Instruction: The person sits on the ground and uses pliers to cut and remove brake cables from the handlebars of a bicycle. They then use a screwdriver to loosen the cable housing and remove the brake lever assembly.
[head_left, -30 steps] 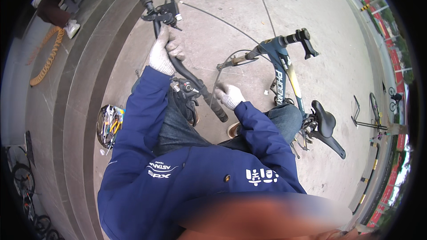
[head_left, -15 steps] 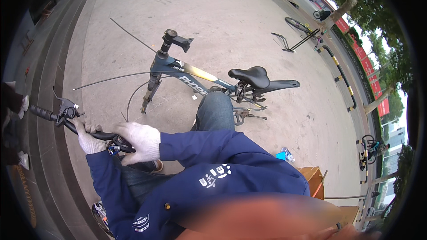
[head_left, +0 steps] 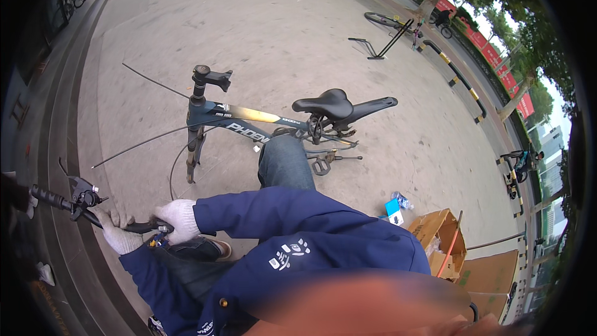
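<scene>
A black bicycle handlebar [head_left: 142, 226] lies at the lower left, in front of my body. My left hand [head_left: 121, 234], in a white knit glove, is closed around the bar near its middle. My right hand [head_left: 178, 220], gloved alike, grips the same bar farther right; its fingertips are partly hidden. Just below the right hand a small metal and blue fitting [head_left: 157, 240] shows. Toward the far left end sit a brake and shift lever [head_left: 82, 194] and a ribbed black grip [head_left: 52, 197].
Ahead stands a dark blue and yellow bicycle frame [head_left: 233, 119] with stem, black saddle [head_left: 326, 104] and loose cables [head_left: 152, 142]. Steps [head_left: 81, 261] run along the left. An open cardboard box [head_left: 429, 227] and a blue packet [head_left: 394, 211] lie to the right. Another bicycle [head_left: 385, 20] lies farther off.
My right hand has drawn slightly left and its fingers have closed more around the bar. The whole view has shifted, so the bicycle frame appears lower and farther left.
</scene>
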Available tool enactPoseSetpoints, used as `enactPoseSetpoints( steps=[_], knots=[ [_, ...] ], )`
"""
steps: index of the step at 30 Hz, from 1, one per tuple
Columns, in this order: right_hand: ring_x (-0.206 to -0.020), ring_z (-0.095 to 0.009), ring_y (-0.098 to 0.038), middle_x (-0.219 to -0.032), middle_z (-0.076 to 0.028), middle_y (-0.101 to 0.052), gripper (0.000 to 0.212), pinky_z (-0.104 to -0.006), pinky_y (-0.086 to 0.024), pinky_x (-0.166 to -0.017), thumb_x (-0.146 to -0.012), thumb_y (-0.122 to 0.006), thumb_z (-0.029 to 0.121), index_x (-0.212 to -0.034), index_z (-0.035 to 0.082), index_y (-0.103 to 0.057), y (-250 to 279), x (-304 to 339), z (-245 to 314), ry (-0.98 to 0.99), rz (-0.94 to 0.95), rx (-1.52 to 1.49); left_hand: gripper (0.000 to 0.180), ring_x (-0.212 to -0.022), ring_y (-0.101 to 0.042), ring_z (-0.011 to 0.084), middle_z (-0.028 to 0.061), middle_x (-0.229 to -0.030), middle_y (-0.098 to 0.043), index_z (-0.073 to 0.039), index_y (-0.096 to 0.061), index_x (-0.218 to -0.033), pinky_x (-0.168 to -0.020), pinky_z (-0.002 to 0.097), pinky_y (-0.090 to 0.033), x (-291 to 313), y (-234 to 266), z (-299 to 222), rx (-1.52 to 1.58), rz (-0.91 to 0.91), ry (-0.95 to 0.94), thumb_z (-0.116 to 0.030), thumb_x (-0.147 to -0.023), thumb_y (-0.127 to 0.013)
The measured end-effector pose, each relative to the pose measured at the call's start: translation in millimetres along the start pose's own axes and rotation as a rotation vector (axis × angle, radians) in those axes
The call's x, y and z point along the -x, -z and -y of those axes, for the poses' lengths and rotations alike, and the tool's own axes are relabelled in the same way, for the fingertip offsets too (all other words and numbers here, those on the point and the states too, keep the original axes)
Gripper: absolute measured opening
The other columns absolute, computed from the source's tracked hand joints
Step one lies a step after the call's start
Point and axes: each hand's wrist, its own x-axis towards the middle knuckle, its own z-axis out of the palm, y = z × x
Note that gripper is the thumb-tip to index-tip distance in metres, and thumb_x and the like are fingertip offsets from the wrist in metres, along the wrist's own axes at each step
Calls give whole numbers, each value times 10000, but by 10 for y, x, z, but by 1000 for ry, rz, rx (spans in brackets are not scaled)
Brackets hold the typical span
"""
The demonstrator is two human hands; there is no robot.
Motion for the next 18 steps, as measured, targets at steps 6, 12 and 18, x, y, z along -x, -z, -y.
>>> enactPoseSetpoints(
  steps=[6,12,18],
  knots=[
    [-1007,-283,-700,-1045,-160,-741,655,-384,-536,-874,-804,-814,473,-1255,29,-644,220,-49,-170,-156,383,-337,319,-491,-302,37,-83,-629,-362,-170,-620,-952,-442,200,-288,-244,177,-29,234,438,208,-469,-1065,-611],
    [-946,-307,-719,-996,-166,-746,574,-409,-552,-841,-827,-771,450,-1211,39,-658,232,151,-16,-269,264,-330,320,-485,-300,41,-78,-630,-373,-169,-635,-937,-427,200,-315,-382,237,20,278,348,245,-468,-1051,-631],
    [-972,-413,-724,-980,-252,-729,739,-464,-570,-851,-732,-829,433,-1265,-23,-596,206,321,322,-221,103,-97,335,-488,-318,47,-67,-620,-381,-139,-633,-919,-426,206,-329,-299,178,-1,216,264,202,-452,-1036,-664]
  ],
)
